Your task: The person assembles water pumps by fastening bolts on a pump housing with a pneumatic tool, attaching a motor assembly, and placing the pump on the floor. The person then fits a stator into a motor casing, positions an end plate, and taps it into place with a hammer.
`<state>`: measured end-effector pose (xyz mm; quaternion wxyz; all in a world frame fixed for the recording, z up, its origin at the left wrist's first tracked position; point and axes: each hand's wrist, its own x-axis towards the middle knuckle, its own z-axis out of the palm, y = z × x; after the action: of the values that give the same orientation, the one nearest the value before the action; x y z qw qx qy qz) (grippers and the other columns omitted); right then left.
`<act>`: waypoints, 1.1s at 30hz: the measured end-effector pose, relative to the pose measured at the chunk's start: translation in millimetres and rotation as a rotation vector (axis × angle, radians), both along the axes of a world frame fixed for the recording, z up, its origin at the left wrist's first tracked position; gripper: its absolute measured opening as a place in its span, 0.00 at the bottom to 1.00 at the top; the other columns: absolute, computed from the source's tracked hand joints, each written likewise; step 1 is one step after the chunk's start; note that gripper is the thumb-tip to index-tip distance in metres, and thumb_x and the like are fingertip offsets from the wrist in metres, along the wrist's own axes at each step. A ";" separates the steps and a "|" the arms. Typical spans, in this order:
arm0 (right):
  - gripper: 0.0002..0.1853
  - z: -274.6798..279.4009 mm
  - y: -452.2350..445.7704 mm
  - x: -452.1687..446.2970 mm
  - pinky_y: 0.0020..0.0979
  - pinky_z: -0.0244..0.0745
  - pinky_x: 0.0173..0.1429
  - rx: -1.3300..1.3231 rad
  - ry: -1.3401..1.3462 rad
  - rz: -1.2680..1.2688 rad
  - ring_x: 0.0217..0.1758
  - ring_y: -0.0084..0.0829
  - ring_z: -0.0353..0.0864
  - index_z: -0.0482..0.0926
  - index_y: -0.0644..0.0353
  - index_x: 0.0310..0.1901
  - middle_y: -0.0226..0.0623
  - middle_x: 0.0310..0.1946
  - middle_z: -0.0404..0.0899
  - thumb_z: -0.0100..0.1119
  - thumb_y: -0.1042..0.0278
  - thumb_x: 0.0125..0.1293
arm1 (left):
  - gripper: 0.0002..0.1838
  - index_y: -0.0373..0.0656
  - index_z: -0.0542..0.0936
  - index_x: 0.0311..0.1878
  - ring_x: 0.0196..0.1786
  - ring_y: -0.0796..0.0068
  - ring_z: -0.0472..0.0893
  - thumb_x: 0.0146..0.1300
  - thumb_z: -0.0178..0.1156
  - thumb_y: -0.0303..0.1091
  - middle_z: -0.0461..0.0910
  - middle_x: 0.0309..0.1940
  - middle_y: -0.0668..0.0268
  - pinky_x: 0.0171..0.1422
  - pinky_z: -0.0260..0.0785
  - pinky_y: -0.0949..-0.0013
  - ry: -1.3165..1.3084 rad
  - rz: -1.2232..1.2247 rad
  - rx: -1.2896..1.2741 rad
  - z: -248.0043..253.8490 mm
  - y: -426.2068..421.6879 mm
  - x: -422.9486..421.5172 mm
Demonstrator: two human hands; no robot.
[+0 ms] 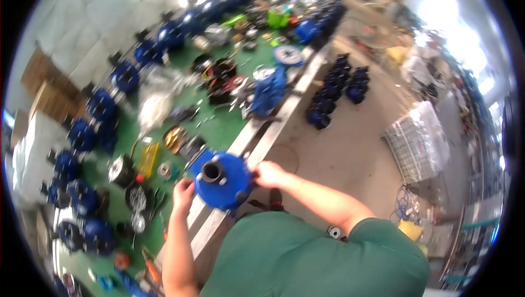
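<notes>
A blue pump [232, 179] with a round flange-like face and a black pipe stub is in the middle of the view, at the near edge of the green workbench [216, 127]. My left hand [184, 194] is closed on its left side. On the opposite side my right hand [267, 175] grips the rim, fingers curled partly out of sight behind it. Just left of the pump lie a bottle of yellow liquid [148, 157], a silver motor part [121, 171] and a brass-coloured ring part [175, 139].
Blue pumps [124, 75] line the bench's far and left edges. Clear plastic bags [155, 108], a blue cloth [269, 90] and loose metal parts cover its middle. Dark blue pumps [328, 92] stand on the floor to the right, near a white wire crate [418, 141].
</notes>
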<state>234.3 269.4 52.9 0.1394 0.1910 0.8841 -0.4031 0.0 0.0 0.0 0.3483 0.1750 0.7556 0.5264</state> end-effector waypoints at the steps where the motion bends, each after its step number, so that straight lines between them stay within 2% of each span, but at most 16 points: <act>1: 0.14 -14.1 -7.2 -3.3 0.44 0.82 0.54 0.181 -0.060 -0.011 0.49 0.48 0.86 0.88 0.54 0.44 0.50 0.45 0.86 0.65 0.57 0.60 | 0.07 0.37 0.82 0.41 0.32 0.78 0.75 0.66 0.64 0.30 0.81 0.30 0.68 0.38 0.69 0.72 0.004 0.023 -0.042 -8.6 -5.0 -7.9; 2: 0.13 -25.9 -15.3 -5.6 0.45 0.82 0.52 0.206 -0.032 -0.032 0.48 0.49 0.86 0.88 0.55 0.42 0.50 0.43 0.85 0.64 0.58 0.60 | 0.06 0.37 0.83 0.41 0.32 0.80 0.75 0.67 0.63 0.30 0.81 0.30 0.69 0.37 0.67 0.73 -0.002 0.051 0.013 -24.1 -11.7 -15.5; 3: 0.12 -5.2 9.7 6.5 0.47 0.82 0.50 0.265 0.048 -0.050 0.46 0.51 0.86 0.88 0.56 0.40 0.51 0.41 0.85 0.63 0.59 0.61 | 0.06 0.37 0.83 0.41 0.31 0.81 0.75 0.67 0.62 0.29 0.81 0.30 0.69 0.37 0.67 0.74 0.017 0.069 0.068 4.8 17.6 -6.0; 4: 0.13 -0.1 4.1 14.6 0.47 0.82 0.50 0.255 0.014 -0.040 0.46 0.51 0.86 0.87 0.57 0.40 0.50 0.40 0.85 0.62 0.59 0.61 | 0.06 0.36 0.83 0.41 0.32 0.80 0.76 0.67 0.62 0.29 0.81 0.30 0.69 0.37 0.68 0.75 0.002 0.054 0.075 3.2 12.3 2.2; 9: 0.13 15.4 -1.9 21.0 0.48 0.83 0.47 0.197 -0.021 -0.088 0.41 0.52 0.87 0.87 0.60 0.36 0.52 0.35 0.86 0.60 0.60 0.59 | 0.09 0.35 0.81 0.46 0.35 0.77 0.78 0.65 0.65 0.28 0.82 0.33 0.66 0.41 0.71 0.72 0.033 0.080 0.008 -2.4 11.2 12.2; 11: 0.12 -4.9 -6.2 18.4 0.48 0.83 0.46 0.205 0.032 -0.179 0.42 0.52 0.87 0.87 0.61 0.36 0.52 0.36 0.86 0.58 0.63 0.60 | 0.11 0.38 0.78 0.47 0.34 0.77 0.77 0.63 0.67 0.27 0.79 0.35 0.66 0.42 0.72 0.72 0.114 0.133 0.050 -7.0 12.2 13.8; 13: 0.14 4.2 -8.7 13.9 0.50 0.82 0.48 0.187 -0.053 -0.174 0.46 0.54 0.86 0.83 0.66 0.45 0.58 0.41 0.84 0.57 0.68 0.63 | 0.10 0.38 0.76 0.46 0.32 0.78 0.76 0.64 0.65 0.25 0.77 0.37 0.66 0.39 0.71 0.72 0.381 0.121 0.035 -27.7 9.7 6.2; 16: 0.15 -17.4 -12.5 16.4 0.49 0.82 0.46 0.303 -0.028 -0.150 0.45 0.55 0.86 0.81 0.68 0.50 0.59 0.40 0.84 0.54 0.69 0.66 | 0.08 0.39 0.76 0.45 0.30 0.80 0.74 0.64 0.64 0.23 0.77 0.33 0.68 0.35 0.68 0.74 0.135 0.169 0.136 -11.0 16.1 19.1; 20: 0.16 -31.2 -19.5 15.5 0.49 0.83 0.46 0.162 -0.021 -0.334 0.44 0.55 0.87 0.80 0.69 0.48 0.59 0.40 0.85 0.53 0.67 0.65 | 0.07 0.41 0.77 0.44 0.27 0.83 0.71 0.65 0.62 0.21 0.76 0.27 0.71 0.32 0.64 0.77 0.087 0.203 0.152 -12.0 18.2 27.0; 22: 0.16 6.7 -26.0 17.9 0.49 0.83 0.46 0.332 -0.069 -0.232 0.44 0.55 0.87 0.81 0.69 0.48 0.59 0.42 0.85 0.52 0.67 0.66 | 0.05 0.40 0.76 0.43 0.27 0.84 0.71 0.66 0.62 0.23 0.77 0.28 0.72 0.31 0.64 0.77 0.097 0.151 0.148 -16.5 14.6 24.9; 23: 0.15 9.2 -29.0 17.9 0.49 0.83 0.47 0.276 -0.022 -0.294 0.45 0.55 0.87 0.81 0.68 0.47 0.59 0.42 0.85 0.52 0.67 0.66 | 0.04 0.40 0.76 0.42 0.27 0.84 0.72 0.67 0.62 0.23 0.77 0.28 0.72 0.31 0.63 0.77 0.104 0.129 0.145 -17.9 11.4 22.6; 25: 0.15 10.9 -34.3 17.0 0.49 0.83 0.47 0.159 0.076 -0.415 0.45 0.54 0.87 0.82 0.68 0.47 0.59 0.42 0.85 0.52 0.68 0.65 | 0.05 0.38 0.79 0.42 0.27 0.82 0.72 0.64 0.63 0.21 0.79 0.31 0.68 0.32 0.65 0.74 0.243 0.122 0.073 -17.2 7.0 18.5; 28: 0.14 7.5 -32.9 18.5 0.48 0.84 0.46 0.214 0.048 -0.371 0.43 0.53 0.88 0.85 0.66 0.43 0.56 0.39 0.86 0.53 0.67 0.63 | 0.07 0.36 0.83 0.42 0.27 0.76 0.74 0.60 0.65 0.19 0.80 0.33 0.62 0.34 0.68 0.69 0.469 0.133 0.028 -23.1 7.0 18.5; 31: 0.17 -4.2 -28.2 17.5 0.47 0.81 0.52 0.278 -0.026 -0.238 0.47 0.53 0.86 0.84 0.63 0.44 0.56 0.43 0.85 0.47 0.62 0.66 | 0.07 0.37 0.82 0.40 0.32 0.66 0.79 0.58 0.65 0.18 0.81 0.36 0.58 0.38 0.71 0.65 0.601 0.123 0.081 -11.9 12.9 29.0; 32: 0.18 -7.1 -23.8 16.8 0.46 0.80 0.54 0.299 -0.078 -0.156 0.49 0.52 0.85 0.84 0.62 0.44 0.56 0.44 0.84 0.45 0.61 0.67 | 0.07 0.36 0.81 0.39 0.37 0.58 0.81 0.57 0.64 0.18 0.81 0.38 0.56 0.41 0.73 0.62 0.698 0.064 0.127 -15.4 12.3 27.4; 33: 0.25 5.4 -22.1 16.0 0.45 0.76 0.63 0.360 -0.192 0.027 0.57 0.53 0.82 0.81 0.60 0.53 0.59 0.51 0.83 0.34 0.53 0.77 | 0.07 0.36 0.81 0.39 0.41 0.52 0.82 0.57 0.64 0.18 0.81 0.40 0.54 0.43 0.74 0.59 0.795 0.028 0.134 2.9 13.3 35.7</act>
<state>250.2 247.3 58.3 0.1920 0.2387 0.9270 -0.2165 35.7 13.3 2.9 0.0093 0.3769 0.7978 0.4705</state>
